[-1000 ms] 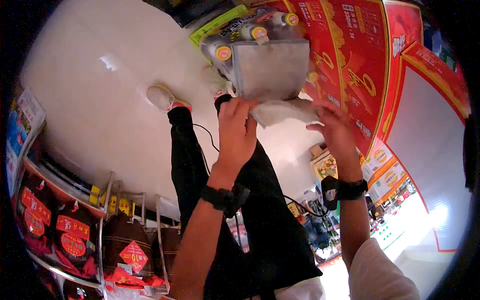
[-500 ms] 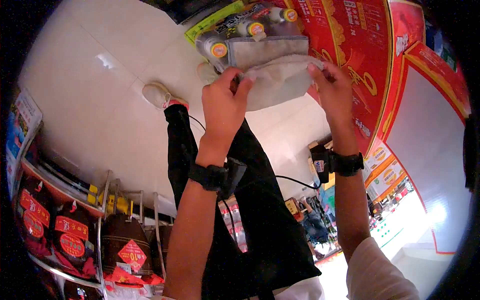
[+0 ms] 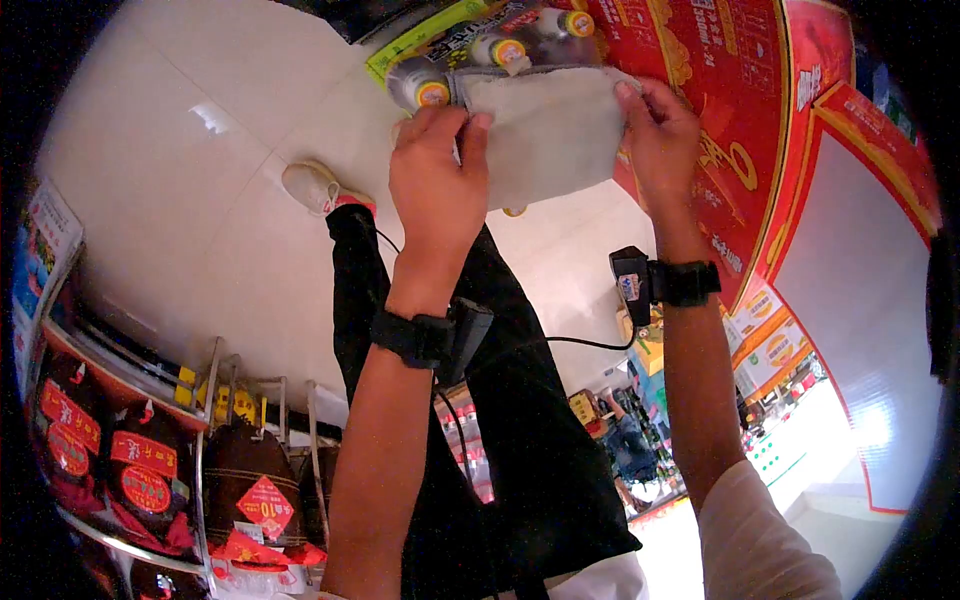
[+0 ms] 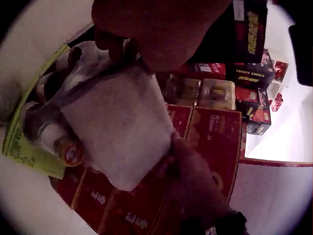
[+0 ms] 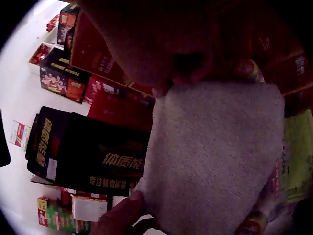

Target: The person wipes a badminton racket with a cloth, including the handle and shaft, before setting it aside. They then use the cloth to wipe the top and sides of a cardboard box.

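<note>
A pale grey cloth [image 3: 550, 125] is stretched between my two hands, over a pack of bottles [image 3: 490, 50] with orange-yellow caps. At its left edge my left hand [image 3: 435, 190] pinches it between thumb and fingers. My right hand [image 3: 665, 150] grips the upper right corner, thumb on the near face. In the left wrist view the cloth [image 4: 117, 127] hangs as a flat panel beside a bottle cap [image 4: 72, 154]. The right wrist view shows the fuzzy face of the cloth [image 5: 215, 152], with my left hand's fingers [image 5: 122, 213] at its lower edge.
Red printed cartons [image 3: 720, 130] stand to the right of the bottles. Black boxes [image 5: 88, 152] show in the right wrist view. At lower left, a metal rack [image 3: 205, 450] holds large dark jars [image 3: 150, 465]. Pale tiled floor [image 3: 190, 150] lies between, with a shoe [image 3: 315, 188] on it.
The cloth's loose flap has been lifted and spread out flat, now covering more of the pack. Both hands have taken its edges and moved up toward the bottles.
</note>
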A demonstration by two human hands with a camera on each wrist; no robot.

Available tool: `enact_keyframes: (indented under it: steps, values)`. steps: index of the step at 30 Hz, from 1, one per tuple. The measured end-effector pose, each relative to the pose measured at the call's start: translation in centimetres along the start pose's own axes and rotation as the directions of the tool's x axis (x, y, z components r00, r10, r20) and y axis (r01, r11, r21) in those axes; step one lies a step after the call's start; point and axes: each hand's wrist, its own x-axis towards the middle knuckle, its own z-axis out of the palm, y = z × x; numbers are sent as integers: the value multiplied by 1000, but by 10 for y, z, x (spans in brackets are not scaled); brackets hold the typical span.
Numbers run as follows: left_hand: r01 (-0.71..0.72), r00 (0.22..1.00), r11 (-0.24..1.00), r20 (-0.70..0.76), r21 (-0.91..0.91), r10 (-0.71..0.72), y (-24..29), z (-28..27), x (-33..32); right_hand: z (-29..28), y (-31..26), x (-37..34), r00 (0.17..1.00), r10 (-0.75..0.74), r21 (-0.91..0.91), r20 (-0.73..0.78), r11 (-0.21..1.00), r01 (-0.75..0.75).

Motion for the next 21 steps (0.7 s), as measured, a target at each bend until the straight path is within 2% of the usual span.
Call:
enact_keyframes:
  steps: [1, 5, 7, 10, 11, 13, 14, 15, 17, 18, 19, 20, 21]
  values:
    - [-38, 999, 999, -12, 34, 39, 0, 0, 0, 0, -3, 0, 1000, -4, -38, 0, 999, 4]
    - [-4, 999, 997, -47, 72, 7, -3, 0, 0, 6, -7, 0, 995, -102, -258, -23, 962, 93]
    - [30, 996, 992, -88, 120, -20, -2, -1, -3, 5, -3, -3, 971, -236, -332, -44, 920, 209]
    - [179, 983, 982, -54, 63, -176, -11, 5, -15, 0, -11, -21, 938, -345, -477, -27, 830, 291]
    - [265, 962, 963, 53, 47, -268, -11, 4, -18, -1, -20, -33, 929, -369, -527, -12, 792, 308]
    - [433, 864, 900, 266, 42, -428, -9, 1, -26, 7, -22, -63, 983, -172, -356, 63, 916, 183]
    - [439, 839, 895, 321, 77, -439, -11, 1, -29, 13, -20, -76, 975, -182, -308, 130, 927, 214]
    - [374, 880, 927, 301, 38, -367, -8, 0, -32, 19, -22, -86, 961, -196, -258, 194, 935, 243]
    - [236, 943, 971, 249, -32, -221, -1, -3, -41, 26, -33, -102, 970, -73, -37, 230, 996, 84]
    - [27, 986, 999, 167, -43, -19, 10, -7, -42, 26, -36, -106, 965, -5, 82, 262, 996, -17]
    - [33, 984, 979, 177, -200, 3, 23, -11, -47, 23, -42, -110, 951, 95, 260, 295, 950, -175]
    - [-43, 979, 990, 193, -137, 69, 37, -14, -51, 16, -53, -113, 920, 186, 419, 344, 847, -327]
    - [-118, 968, 990, 214, -73, 131, 50, -16, -57, 8, -62, -115, 874, 263, 549, 410, 694, -466]
